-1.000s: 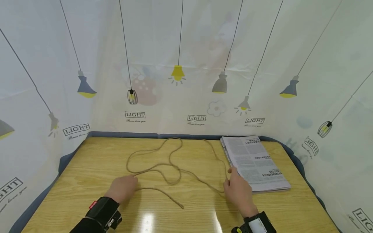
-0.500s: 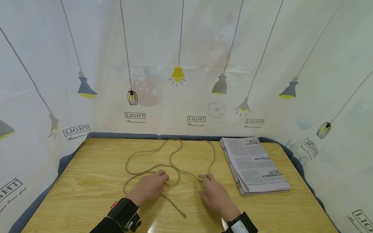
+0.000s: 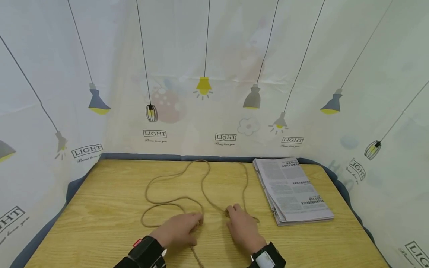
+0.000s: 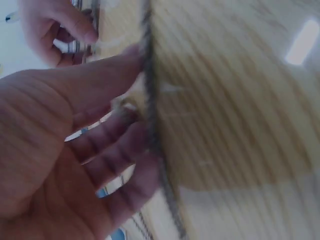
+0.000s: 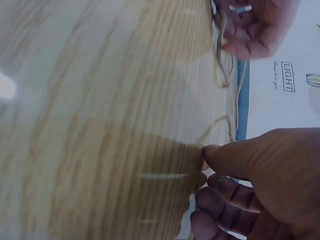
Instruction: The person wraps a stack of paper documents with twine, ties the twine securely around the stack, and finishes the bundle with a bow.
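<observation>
Rope (image 3: 202, 185) lies in loops on our bench (image 3: 107, 190), from its centre toward twelve o'clock. With our left hand (image 3: 178, 229), at seven o'clock, we hold one part; our right hand (image 3: 245, 229), at five o'clock, pinches another. Newspapers (image 3: 298, 191) are stacked at two o'clock.

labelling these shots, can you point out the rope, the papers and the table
Rope (image 4: 151, 95): left wrist view, on the strand running down the picture.
Papers (image 3: 294, 190): head view, on the printed top sheet.
Table (image 3: 105, 201): head view, on bare wood left of the rope.
</observation>
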A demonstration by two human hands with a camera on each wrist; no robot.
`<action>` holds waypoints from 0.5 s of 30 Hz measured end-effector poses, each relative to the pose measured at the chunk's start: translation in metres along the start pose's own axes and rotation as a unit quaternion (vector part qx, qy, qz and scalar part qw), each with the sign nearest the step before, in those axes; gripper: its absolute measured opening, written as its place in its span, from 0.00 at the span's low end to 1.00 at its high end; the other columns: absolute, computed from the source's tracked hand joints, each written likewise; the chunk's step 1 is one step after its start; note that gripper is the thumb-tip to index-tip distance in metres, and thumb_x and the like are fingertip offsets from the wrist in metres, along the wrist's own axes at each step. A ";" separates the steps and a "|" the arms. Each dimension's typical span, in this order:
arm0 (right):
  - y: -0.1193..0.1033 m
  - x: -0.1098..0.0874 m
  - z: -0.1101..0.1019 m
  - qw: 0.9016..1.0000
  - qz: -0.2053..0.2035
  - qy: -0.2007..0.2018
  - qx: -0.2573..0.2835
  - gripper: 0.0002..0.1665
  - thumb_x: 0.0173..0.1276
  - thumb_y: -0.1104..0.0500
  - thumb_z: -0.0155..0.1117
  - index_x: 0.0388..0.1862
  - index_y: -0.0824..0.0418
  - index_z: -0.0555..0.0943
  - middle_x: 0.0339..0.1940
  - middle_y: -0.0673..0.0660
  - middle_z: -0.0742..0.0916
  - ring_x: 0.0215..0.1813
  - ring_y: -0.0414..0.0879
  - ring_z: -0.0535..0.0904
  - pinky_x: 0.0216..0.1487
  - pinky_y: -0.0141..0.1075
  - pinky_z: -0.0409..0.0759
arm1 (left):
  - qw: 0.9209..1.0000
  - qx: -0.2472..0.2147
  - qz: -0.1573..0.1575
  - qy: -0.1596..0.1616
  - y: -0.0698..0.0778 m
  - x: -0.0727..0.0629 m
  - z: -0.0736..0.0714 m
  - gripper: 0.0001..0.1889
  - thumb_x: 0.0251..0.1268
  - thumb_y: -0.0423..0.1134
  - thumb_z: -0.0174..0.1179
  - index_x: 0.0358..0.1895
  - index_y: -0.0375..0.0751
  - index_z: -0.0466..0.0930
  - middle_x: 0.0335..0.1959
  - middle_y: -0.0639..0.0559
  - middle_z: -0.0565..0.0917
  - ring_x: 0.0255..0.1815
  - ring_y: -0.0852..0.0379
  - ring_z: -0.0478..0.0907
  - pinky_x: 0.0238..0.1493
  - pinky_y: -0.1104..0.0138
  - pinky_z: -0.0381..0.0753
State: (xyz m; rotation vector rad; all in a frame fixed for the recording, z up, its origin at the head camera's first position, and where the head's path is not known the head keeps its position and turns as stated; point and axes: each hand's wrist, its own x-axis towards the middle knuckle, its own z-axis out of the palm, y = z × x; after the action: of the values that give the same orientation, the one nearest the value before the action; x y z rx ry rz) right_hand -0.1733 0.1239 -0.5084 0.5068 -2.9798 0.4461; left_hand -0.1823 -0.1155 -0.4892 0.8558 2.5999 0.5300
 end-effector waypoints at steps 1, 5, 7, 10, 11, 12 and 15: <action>0.001 0.000 0.000 1.000 0.002 0.005 0.000 0.10 0.64 0.61 0.67 0.43 0.57 0.78 0.36 0.53 0.79 0.28 0.45 0.77 0.25 0.37 0.72 | 1.000 -0.013 -0.001 -0.008 -0.003 -0.004 -0.002 0.21 0.49 0.40 0.74 0.42 0.52 0.70 0.28 0.63 0.66 0.27 0.65 0.63 0.31 0.69 0.63; 0.004 -0.003 -0.002 1.000 0.011 0.012 0.006 0.10 0.63 0.59 0.67 0.28 0.53 0.74 0.25 0.47 0.76 0.25 0.40 0.72 0.24 0.34 0.67 | 0.998 -0.047 -0.026 -0.028 -0.014 -0.026 -0.014 0.24 0.38 0.27 0.73 0.33 0.46 0.65 0.26 0.60 0.60 0.27 0.63 0.59 0.30 0.69 0.57; 0.006 -0.005 -0.004 1.000 0.008 0.009 0.015 0.11 0.64 0.59 0.67 0.26 0.52 0.73 0.23 0.46 0.76 0.25 0.37 0.70 0.24 0.33 0.66 | 0.997 -0.044 -0.059 -0.029 -0.020 -0.036 -0.020 0.26 0.35 0.24 0.74 0.31 0.44 0.63 0.27 0.59 0.60 0.28 0.61 0.59 0.31 0.68 0.57; 0.010 -0.009 -0.008 1.000 0.000 -0.001 0.030 0.11 0.63 0.59 0.67 0.26 0.51 0.74 0.22 0.44 0.76 0.24 0.36 0.68 0.25 0.32 0.65 | 0.992 -0.006 -0.120 -0.025 -0.032 -0.049 -0.028 0.27 0.32 0.20 0.74 0.30 0.44 0.65 0.30 0.55 0.63 0.31 0.57 0.62 0.32 0.64 0.60; 0.011 -0.011 -0.009 0.999 -0.002 -0.007 0.036 0.10 0.63 0.59 0.67 0.27 0.52 0.74 0.22 0.44 0.76 0.24 0.35 0.67 0.25 0.31 0.65 | 0.990 0.007 -0.139 -0.022 -0.037 -0.054 -0.031 0.27 0.32 0.20 0.75 0.30 0.44 0.65 0.31 0.54 0.64 0.32 0.55 0.63 0.32 0.63 0.61; 0.013 -0.012 -0.010 0.999 -0.004 -0.012 0.041 0.10 0.63 0.59 0.68 0.27 0.51 0.74 0.21 0.43 0.75 0.24 0.35 0.67 0.25 0.31 0.65 | 0.988 0.023 -0.152 -0.018 -0.042 -0.058 -0.034 0.28 0.31 0.19 0.75 0.30 0.44 0.66 0.33 0.53 0.65 0.33 0.54 0.64 0.33 0.62 0.63; 0.017 -0.016 -0.015 0.998 -0.007 -0.030 0.055 0.10 0.62 0.58 0.69 0.29 0.52 0.74 0.20 0.43 0.73 0.23 0.34 0.65 0.25 0.30 0.64 | 0.983 0.062 -0.172 0.001 -0.057 -0.072 -0.040 0.25 0.35 0.16 0.72 0.28 0.44 0.68 0.34 0.50 0.68 0.34 0.52 0.65 0.34 0.58 0.67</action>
State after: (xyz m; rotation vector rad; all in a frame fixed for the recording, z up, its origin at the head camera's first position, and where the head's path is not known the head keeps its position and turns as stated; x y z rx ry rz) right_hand -0.1634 0.1484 -0.5012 0.5593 -3.0203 0.6077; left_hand -0.1728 -0.2120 -0.4650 0.4211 2.7220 0.2733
